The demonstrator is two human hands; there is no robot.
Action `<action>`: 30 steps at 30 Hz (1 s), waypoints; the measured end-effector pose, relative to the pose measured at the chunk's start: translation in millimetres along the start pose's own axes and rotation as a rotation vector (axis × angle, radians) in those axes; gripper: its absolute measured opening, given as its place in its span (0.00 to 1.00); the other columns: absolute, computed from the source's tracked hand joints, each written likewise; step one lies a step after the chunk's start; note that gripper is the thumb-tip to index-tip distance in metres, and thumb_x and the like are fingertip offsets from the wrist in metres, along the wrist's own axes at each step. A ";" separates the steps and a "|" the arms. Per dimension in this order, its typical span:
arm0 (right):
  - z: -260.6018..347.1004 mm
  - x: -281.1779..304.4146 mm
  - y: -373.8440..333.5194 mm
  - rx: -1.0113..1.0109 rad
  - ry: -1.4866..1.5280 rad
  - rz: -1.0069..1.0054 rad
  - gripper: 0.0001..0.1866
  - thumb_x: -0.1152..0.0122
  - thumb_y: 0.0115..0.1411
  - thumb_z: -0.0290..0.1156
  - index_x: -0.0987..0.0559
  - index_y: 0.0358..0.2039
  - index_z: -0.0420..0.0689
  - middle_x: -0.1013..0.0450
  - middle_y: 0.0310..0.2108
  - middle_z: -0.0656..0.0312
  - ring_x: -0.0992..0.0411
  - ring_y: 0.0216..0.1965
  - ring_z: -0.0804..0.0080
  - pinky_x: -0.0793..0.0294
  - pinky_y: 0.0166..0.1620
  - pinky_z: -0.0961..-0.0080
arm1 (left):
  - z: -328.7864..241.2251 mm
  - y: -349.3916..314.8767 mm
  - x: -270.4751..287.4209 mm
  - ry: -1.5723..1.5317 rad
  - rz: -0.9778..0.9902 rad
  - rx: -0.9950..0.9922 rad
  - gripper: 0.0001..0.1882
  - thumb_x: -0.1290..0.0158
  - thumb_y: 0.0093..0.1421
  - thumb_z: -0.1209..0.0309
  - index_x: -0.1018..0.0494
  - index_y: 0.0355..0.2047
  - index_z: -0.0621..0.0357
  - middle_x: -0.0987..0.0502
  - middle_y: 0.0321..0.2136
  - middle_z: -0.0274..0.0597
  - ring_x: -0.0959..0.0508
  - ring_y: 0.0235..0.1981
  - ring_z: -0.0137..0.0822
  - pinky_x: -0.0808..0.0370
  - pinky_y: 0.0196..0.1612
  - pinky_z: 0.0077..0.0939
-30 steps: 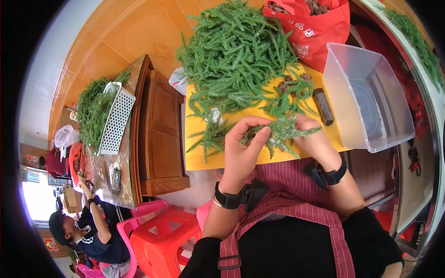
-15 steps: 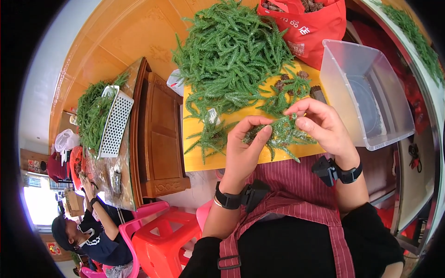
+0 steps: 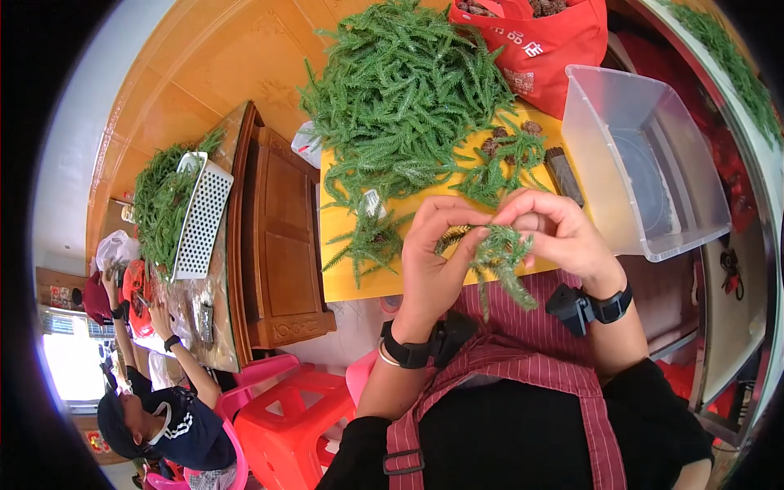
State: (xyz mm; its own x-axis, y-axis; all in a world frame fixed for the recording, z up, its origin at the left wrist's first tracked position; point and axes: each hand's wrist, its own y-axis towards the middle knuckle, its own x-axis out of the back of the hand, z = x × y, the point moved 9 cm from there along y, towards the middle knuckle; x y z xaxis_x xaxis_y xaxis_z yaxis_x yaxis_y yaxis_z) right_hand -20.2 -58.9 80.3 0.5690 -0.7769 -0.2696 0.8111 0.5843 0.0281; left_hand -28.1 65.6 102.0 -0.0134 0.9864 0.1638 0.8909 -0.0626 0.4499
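Above the front edge of the yellow tabletop (image 3: 359, 282), my hands hold a small green artificial pine sprig (image 3: 505, 260). My left hand (image 3: 434, 261) pinches its stem end between thumb and fingers. On the other side my right hand (image 3: 572, 233) has curled fingers closed on the sprig near the same spot, tips almost touching the left ones. Some of the stem is hidden behind the fingers. A separate sprig cluster (image 3: 367, 249) lies left of my left hand. Beyond my hands are more sprigs (image 3: 490, 180), pine cones (image 3: 532, 128) and a dark bundle of thin sticks or wires (image 3: 563, 175).
A large pine sprig pile (image 3: 408, 98) covers the back of the table. A red bag (image 3: 555, 61) of pine cones and a clear plastic bin (image 3: 608, 196) stand right. Left are a red stool (image 3: 286, 408), a co-worker (image 3: 175, 420) and a white perforated basket (image 3: 204, 220).
My hands have come closer together, and the sprig now hangs lower with its tips downward. The dark bundle shows more fully. The co-worker's arms have spread apart.
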 end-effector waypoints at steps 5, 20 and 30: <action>16.2 1.2 1.1 0.249 -0.273 -0.143 0.05 0.46 0.51 0.23 0.29 0.30 0.39 0.32 0.31 0.63 0.34 0.32 0.82 0.34 0.33 0.82 | 13.3 -4.5 -1.8 -0.058 -0.006 0.058 0.08 0.46 0.46 0.84 0.27 0.29 0.62 0.33 0.35 0.39 0.31 0.37 0.30 0.35 0.42 0.20; 56.4 -22.2 -13.1 0.609 -1.336 -0.389 0.11 0.39 0.37 0.24 0.30 0.23 0.43 0.33 0.23 0.61 0.34 0.29 0.62 0.34 0.33 0.71 | 8.7 -12.1 -13.1 0.051 0.089 0.161 0.15 0.42 0.47 0.77 0.32 0.36 0.63 0.30 0.34 0.36 0.30 0.33 0.23 0.33 0.36 0.16; 49.5 -11.0 -14.6 0.539 -1.227 -0.429 0.12 0.36 0.38 0.25 0.29 0.25 0.43 0.31 0.25 0.61 0.33 0.30 0.62 0.34 0.33 0.70 | 20.8 -12.8 -6.9 -0.409 -0.056 0.293 0.13 0.49 0.52 0.82 0.34 0.40 0.66 0.30 0.33 0.37 0.29 0.31 0.21 0.26 0.30 0.13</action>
State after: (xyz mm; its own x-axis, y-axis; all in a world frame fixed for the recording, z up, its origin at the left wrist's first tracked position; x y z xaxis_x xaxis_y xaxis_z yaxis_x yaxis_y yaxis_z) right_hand -31.6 -70.5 130.5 -0.2044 -0.7401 0.6406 0.7420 0.3097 0.5946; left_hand -30.0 62.8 76.8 0.0621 0.9695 -0.2372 0.9847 -0.0207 0.1731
